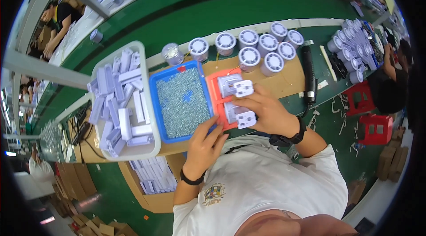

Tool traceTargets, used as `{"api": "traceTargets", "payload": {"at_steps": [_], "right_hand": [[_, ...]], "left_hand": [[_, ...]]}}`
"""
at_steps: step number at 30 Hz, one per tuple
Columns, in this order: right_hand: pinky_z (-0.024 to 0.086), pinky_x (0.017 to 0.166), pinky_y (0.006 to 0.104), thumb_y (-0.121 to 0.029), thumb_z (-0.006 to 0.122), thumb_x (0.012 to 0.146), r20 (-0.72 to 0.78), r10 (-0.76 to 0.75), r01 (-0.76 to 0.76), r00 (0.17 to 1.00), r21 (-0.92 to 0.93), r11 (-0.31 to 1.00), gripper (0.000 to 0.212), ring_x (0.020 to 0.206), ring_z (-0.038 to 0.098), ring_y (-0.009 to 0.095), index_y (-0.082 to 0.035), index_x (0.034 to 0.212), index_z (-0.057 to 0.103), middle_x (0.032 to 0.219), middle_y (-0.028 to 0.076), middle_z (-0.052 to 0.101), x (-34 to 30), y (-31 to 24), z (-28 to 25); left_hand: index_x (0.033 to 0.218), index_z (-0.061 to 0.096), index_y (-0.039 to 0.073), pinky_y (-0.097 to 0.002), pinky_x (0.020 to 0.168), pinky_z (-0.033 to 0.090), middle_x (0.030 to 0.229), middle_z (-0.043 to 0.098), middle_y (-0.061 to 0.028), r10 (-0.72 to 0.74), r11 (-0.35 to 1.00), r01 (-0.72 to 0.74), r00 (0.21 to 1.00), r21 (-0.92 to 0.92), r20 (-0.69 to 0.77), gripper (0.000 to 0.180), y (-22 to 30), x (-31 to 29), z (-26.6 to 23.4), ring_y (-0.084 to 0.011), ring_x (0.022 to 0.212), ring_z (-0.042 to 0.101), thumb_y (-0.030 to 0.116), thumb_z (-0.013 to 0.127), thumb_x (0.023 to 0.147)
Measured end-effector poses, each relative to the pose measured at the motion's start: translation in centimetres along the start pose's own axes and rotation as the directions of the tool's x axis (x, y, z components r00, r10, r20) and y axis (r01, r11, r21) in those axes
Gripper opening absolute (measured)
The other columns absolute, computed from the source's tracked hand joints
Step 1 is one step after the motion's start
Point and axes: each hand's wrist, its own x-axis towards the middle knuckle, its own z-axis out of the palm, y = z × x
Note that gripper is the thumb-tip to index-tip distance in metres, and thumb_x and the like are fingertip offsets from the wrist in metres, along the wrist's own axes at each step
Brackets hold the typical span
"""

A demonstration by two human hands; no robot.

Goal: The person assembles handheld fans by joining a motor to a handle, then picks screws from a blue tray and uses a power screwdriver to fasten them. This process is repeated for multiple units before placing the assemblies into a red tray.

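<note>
An orange fixture [217, 89] lies in front of me, bearing two white plug housings. The upper plug housing [243, 88] and the lower plug housing [246, 119] both show dark slots on their end faces. My right hand [270, 114] reaches in from the right, its fingers curled between the two and closed around the lower one; the thumb is hidden. With fingers stretched out, my left hand [202, 147] touches the fixture's near left corner and holds nothing. Left of the fixture, a blue tray [155, 103] is filled with many small silvery screws.
A white bin [155, 140] of pale rectangular housings stands at the left. Several round white fan-topped units [249, 57] line the cardboard's far side. A black hand tool [309, 76] with a cord lies at the right, before more white units [350, 54]. Red stools [375, 128] stand beyond.
</note>
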Motion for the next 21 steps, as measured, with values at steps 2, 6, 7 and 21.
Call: {"api": "traceTargets", "payload": {"at_steps": [2,6,7,21], "right_hand": [[0.05,0.09,0.0431,-0.011,0.079,0.068,-0.017,0.014,-0.014,1.0,-0.022,1.0,0.057,0.11,0.056,0.034,-0.005,0.122,0.06,0.118,0.012,0.062,-0.7,-0.2,-1.3],[0.049,0.089,0.0432,-0.007,0.075,0.07,-0.073,0.047,-0.068,0.996,-0.327,0.942,0.052,0.105,0.058,0.034,-0.007,0.121,0.063,0.123,0.012,0.061,-5.0,1.2,-8.8],[0.048,0.091,0.0435,-0.004,0.072,0.069,0.011,0.12,-0.103,0.993,-0.436,0.894,0.05,0.11,0.058,0.034,-0.007,0.118,0.063,0.124,0.012,0.061,-6.2,3.0,-11.3],[0.036,0.112,0.0574,-0.005,0.067,0.077,0.135,-0.094,0.144,0.986,-0.429,0.892,0.032,0.124,0.057,0.038,-0.006,0.109,0.062,0.123,0.014,0.061,-10.5,9.0,-17.5]], "left_hand": [[0.105,0.07,-0.002,-0.0388,0.078,0.053,0.109,0.067,-0.0168,-0.066,0.998,0.066,0.997,0.002,-0.034,0.024,-0.7,0.3,-0.9,-0.0329,0.091,0.066,-0.002,0.07,0.081],[0.099,0.071,-0.001,-0.0376,0.073,0.052,0.096,0.066,-0.015,-0.194,0.962,0.203,0.979,0.182,-0.071,0.018,-2.5,-0.1,-4.5,-0.0316,0.083,0.065,-0.001,0.07,0.081],[0.095,0.071,0.0,-0.0392,0.073,0.052,0.095,0.066,-0.0148,-0.302,0.924,0.302,0.953,0.236,-0.038,0.015,-2.5,0.0,-5.0,-0.0322,0.083,0.064,-0.001,0.071,0.08],[0.089,0.071,-0.003,-0.0312,0.062,0.052,0.086,0.066,-0.0135,-0.4,0.904,0.414,0.907,0.105,-0.129,0.006,-1.6,0.8,-4.6,-0.023,0.069,0.066,-0.002,0.072,0.083]]}}
